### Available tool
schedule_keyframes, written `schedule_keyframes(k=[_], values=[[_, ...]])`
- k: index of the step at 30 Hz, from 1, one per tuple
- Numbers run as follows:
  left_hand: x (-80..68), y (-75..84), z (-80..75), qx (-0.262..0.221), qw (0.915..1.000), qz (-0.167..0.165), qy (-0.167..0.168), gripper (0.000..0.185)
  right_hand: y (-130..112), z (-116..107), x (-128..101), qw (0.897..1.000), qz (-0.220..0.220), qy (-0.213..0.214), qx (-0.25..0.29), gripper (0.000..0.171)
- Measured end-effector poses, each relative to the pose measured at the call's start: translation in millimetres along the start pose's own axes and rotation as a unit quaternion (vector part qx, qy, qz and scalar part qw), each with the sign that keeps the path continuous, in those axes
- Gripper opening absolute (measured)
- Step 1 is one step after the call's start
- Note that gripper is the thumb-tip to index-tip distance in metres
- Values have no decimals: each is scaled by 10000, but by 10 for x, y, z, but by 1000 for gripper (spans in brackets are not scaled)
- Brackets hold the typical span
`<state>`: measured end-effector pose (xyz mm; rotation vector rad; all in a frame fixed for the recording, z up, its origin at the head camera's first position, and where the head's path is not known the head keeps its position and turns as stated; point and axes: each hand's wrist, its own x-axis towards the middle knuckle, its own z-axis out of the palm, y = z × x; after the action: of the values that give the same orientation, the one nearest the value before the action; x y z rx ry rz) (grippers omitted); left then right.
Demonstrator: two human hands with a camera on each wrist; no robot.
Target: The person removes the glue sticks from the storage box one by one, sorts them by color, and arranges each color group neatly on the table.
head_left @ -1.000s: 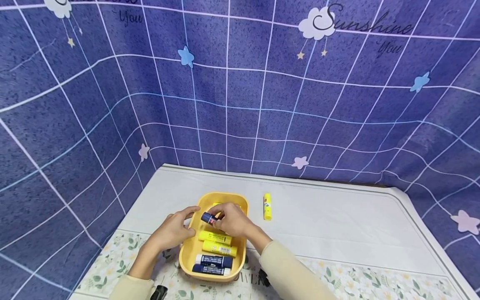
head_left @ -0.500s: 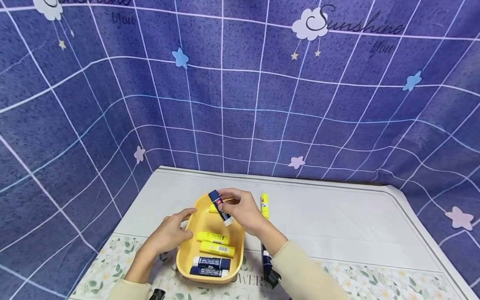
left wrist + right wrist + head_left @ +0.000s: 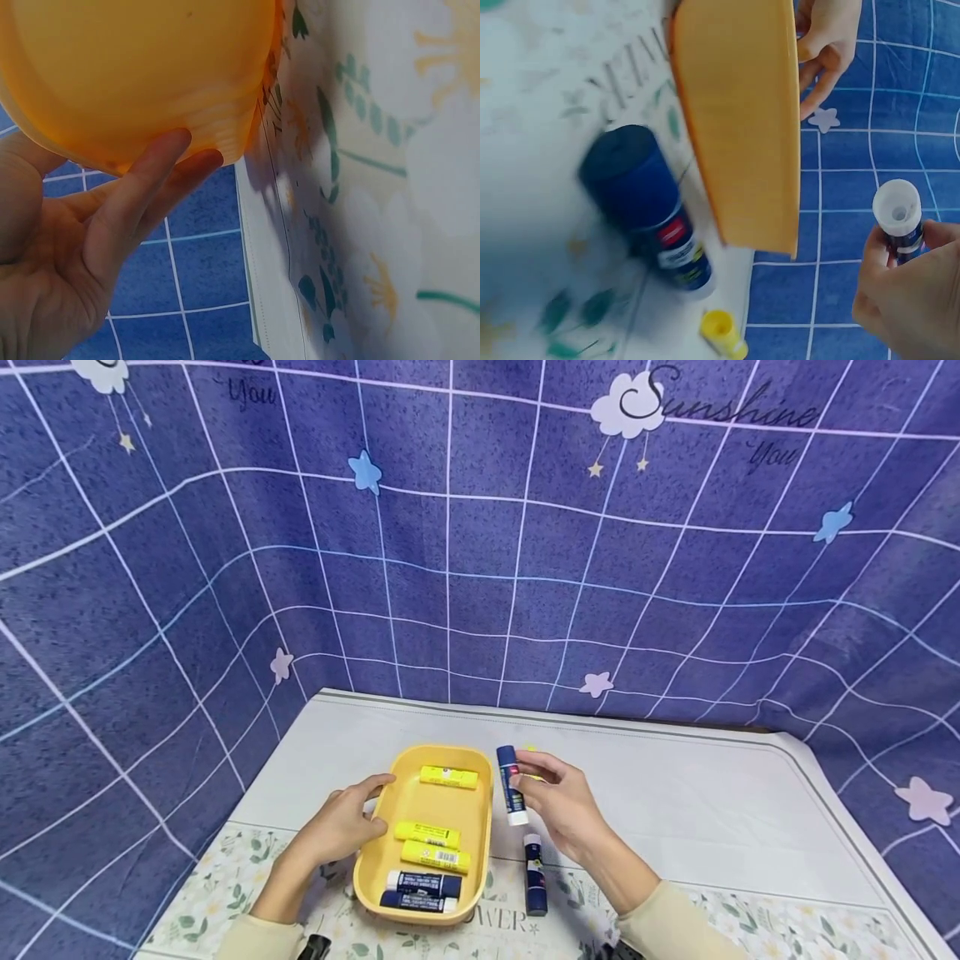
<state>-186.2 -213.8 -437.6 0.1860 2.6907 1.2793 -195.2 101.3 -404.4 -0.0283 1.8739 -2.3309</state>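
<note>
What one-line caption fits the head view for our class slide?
Right hand holds a blue glue stick beside the yellow tray, steadied by the left hand.

In the head view the right hand (image 3: 564, 806) hides all but a sliver of a yellow glue stick (image 3: 530, 748) near the table's far edge, both wrist views cut off the yellow tray (image 3: 150, 67), and the tray sticks' label print is too small to read.
</note>
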Motion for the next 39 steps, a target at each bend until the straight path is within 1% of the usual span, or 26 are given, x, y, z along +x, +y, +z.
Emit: schedule_keyframes(k=[4, 8, 12, 18, 21, 26, 30, 35, 39], values=[[-7, 8, 9, -25, 10000, -11, -31, 74, 4, -197, -127, 9991, 310, 201, 200, 47], [-6, 16, 18, 60, 10000, -70, -7, 74, 11, -363, -231, 9979, 524, 328, 197, 49], [0, 22, 23, 158, 9998, -153, 18, 75, 35, -498, -324, 9969, 604, 493, 78, 49], [-7, 33, 1, 249, 9995, -175, 57, 75, 137, -669, -420, 9929, 1011, 589, -235, 51], [-8, 36, -10, 221, 9996, -167, 51, 74, 199, -740, -447, 9904, 1165, 657, -341, 51], [-6, 37, -5, 162, 9998, -101, -29, 75, 323, -829, -499, 9844, 1466, 829, -505, 51], [10, 40, -8, 207, 9998, -18, -31, 75, 413, -865, -512, 9799, 1646, 950, -610, 51], [20, 38, -7, 275, 9996, 38, -27, 74, 487, -880, -506, 9750, 1687, 1165, -859, 49], [33, 34, -2, 353, 9994, 13, -16, 75, 522, -883, -498, 9743, 1658, 1173, -978, 48]])
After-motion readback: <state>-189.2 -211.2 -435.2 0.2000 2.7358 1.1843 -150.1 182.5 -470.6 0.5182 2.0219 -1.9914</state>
